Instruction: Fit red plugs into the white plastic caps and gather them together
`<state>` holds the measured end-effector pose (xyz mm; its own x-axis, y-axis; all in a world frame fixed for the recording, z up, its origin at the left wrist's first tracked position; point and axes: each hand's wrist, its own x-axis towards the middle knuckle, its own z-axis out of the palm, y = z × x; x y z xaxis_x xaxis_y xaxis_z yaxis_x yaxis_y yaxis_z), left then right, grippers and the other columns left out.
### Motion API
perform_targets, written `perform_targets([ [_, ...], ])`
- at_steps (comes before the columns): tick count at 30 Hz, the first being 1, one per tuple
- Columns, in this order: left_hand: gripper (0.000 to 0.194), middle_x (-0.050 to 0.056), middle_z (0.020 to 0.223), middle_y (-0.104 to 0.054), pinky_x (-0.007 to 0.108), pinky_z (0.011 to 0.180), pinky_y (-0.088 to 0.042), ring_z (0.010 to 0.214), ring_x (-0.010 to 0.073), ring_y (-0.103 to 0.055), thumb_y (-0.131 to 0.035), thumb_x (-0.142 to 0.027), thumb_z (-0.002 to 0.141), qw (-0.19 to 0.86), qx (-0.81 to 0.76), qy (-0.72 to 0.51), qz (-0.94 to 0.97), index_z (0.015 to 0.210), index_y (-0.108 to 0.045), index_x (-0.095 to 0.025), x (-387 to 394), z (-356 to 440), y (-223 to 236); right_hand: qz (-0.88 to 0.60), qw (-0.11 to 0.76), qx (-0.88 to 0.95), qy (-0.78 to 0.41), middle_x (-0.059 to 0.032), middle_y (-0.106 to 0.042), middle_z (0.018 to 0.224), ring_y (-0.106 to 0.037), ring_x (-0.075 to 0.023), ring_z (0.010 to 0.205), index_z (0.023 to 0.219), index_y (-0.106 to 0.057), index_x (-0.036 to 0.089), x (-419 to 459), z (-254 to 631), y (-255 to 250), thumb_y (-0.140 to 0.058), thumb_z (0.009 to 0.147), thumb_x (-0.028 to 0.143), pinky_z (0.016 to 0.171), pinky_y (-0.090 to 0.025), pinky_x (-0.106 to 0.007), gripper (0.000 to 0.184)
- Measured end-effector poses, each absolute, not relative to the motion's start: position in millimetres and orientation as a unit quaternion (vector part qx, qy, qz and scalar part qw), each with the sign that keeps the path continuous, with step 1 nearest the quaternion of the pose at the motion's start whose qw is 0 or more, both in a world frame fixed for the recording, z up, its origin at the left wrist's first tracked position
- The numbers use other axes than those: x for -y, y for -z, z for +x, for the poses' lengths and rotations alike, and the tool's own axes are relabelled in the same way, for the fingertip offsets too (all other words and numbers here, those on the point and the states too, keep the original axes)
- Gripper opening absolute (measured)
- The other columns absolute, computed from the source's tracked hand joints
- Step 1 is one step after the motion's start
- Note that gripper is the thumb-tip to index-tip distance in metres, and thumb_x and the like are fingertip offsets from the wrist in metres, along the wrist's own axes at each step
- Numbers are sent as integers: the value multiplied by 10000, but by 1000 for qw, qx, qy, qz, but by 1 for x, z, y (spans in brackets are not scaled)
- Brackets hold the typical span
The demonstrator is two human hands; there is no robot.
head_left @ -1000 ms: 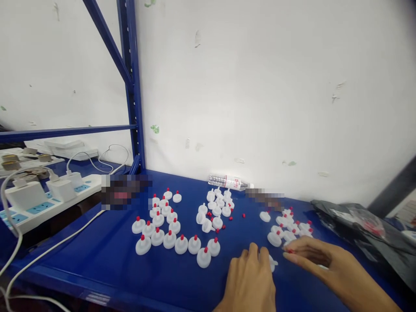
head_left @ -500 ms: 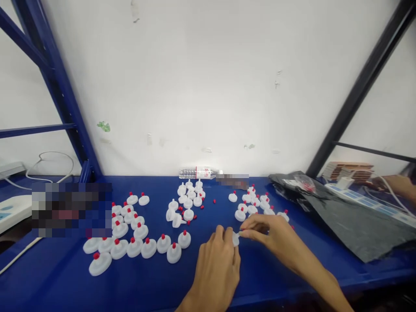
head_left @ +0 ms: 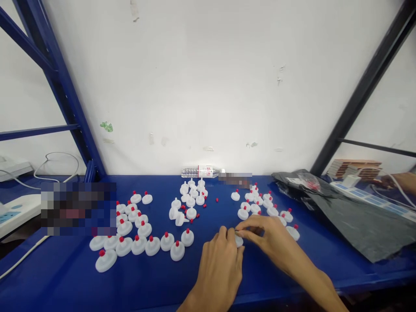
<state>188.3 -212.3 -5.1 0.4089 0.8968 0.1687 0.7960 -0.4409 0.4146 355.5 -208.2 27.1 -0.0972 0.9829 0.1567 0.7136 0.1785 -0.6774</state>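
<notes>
1. Left hand (head_left: 221,260), nearest on the blue table (head_left: 156,281), lies palm down, fingers bent and closed at the left side of a white lid (head_left: 239,242); the grip appears meant to steady the piece. Its fingertips are partly hidden, so how tightly they hold cannot be told.

2. Right hand (head_left: 260,229) comes in from the other side, thumb and forefinger pinched shut at the lid's narrow tip, a hold that suits fine work. Whether a red cap sits in that pinch cannot be told.

3. The lid itself is between the two hands, at the table's front half, probably there for short reach and a clear view.

4. Red-tipped lids stand broad side down in two groups, one at left (head_left: 124,247) and one at right (head_left: 255,208), a base that likely keeps them from rolling.

5. Bare lids (head_left: 191,200) cluster between those groups, a few at the near side tipped over, with loose caps (head_left: 217,199) scattered about them; the gap seems to keep bare and tipped pieces apart.

6. A bottle (head_left: 205,172) lies on its side along the wall (head_left: 208,86), apparently out of the hands' way.
</notes>
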Motion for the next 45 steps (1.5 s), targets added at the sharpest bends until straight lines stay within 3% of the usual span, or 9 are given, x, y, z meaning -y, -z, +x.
perform_targets([
  [5, 253, 56, 1106, -709, 382, 790, -586, 971, 266, -730, -530, -253, 1014, 126, -522, -179, 825, 1226, -666, -223, 212, 189, 6, -605, 292, 705, -225, 37, -776, 786, -702, -166, 715, 929, -794, 284, 206, 349, -24, -688, 893, 311, 687, -492, -255, 115],
  [13, 386, 145, 1212, -699, 412, 804, -606, 1032, 299, -728, -431, -225, 1046, 86, -559, -168, 807, 1389, -595, -157, 212, 191, 4, -623, 290, 713, -138, 20, -793, 881, -735, -196, 794, 937, -752, 281, 196, 343, -13, -633, 936, 290, 717, -492, -281, 119],
  [16, 360, 140, 1159, -714, 407, 775, -610, 973, 293, -742, -423, -202, 1041, 79, -565, -158, 806, 1307, -662, -163, 213, 190, 2, -632, 273, 720, -82, 0, -806, 984, -747, -224, 836, 1051, -755, 285, 189, 343, -7, -615, 960, 301, 739, -497, -312, 167],
  [20, 363, 131, 1161, -717, 410, 773, -616, 971, 290, -744, -425, -191, 1036, 81, -563, -150, 808, 1316, -655, -162, 212, 190, -1, -629, 266, 730, -30, -2, -797, 1015, -712, -206, 722, 1216, -727, 322, 186, 345, -12, -686, 928, 364, 683, -498, -318, 294],
  [25, 371, 120, 1124, -726, 416, 774, -618, 963, 287, -743, -410, -184, 1035, 87, -559, -147, 811, 1309, -658, -156, 212, 190, -1, -610, 291, 737, 15, 21, -786, 1057, -692, -180, 725, 1064, -760, 319, 176, 342, -50, -628, 971, 445, 705, -495, -310, 204],
  [33, 392, 149, 1215, -719, 438, 789, -616, 1003, 307, -741, -396, -161, 1028, 84, -560, -152, 810, 1315, -663, -151, 211, 191, 1, -596, 127, 792, 19, -55, -791, 1059, -725, -239, 993, 1096, -759, 253, 90, 304, -80, -621, 989, 353, 806, -496, -295, 201],
  [37, 390, 143, 1218, -719, 438, 809, -612, 1030, 305, -736, -403, -167, 1027, 84, -560, -150, 810, 1315, -666, -168, 211, 191, 0, -587, 82, 805, -3, -76, -752, 1077, -707, -223, 1003, 1105, -720, 182, 60, 286, -65, -626, 994, 406, 893, -546, -386, 267],
  [40, 387, 141, 1217, -718, 427, 820, -608, 1035, 296, -735, -401, -161, 1026, 87, -561, -147, 810, 1296, -677, -172, 212, 190, -1, -588, 77, 805, -12, -67, -706, 1140, -691, -203, 1001, 1143, -675, 157, 57, 283, -57, -638, 991, 398, 902, -570, -435, 287],
  [45, 387, 116, 1184, -723, 431, 822, -603, 1042, 299, -733, -406, -161, 1025, 96, -560, -152, 809, 1314, -661, -202, 212, 189, -1, -603, 122, 788, 1, -72, -760, 1052, -705, -233, 1003, 1031, -746, 192, 73, 300, -63, -633, 986, 339, 874, -525, -369, 191],
])
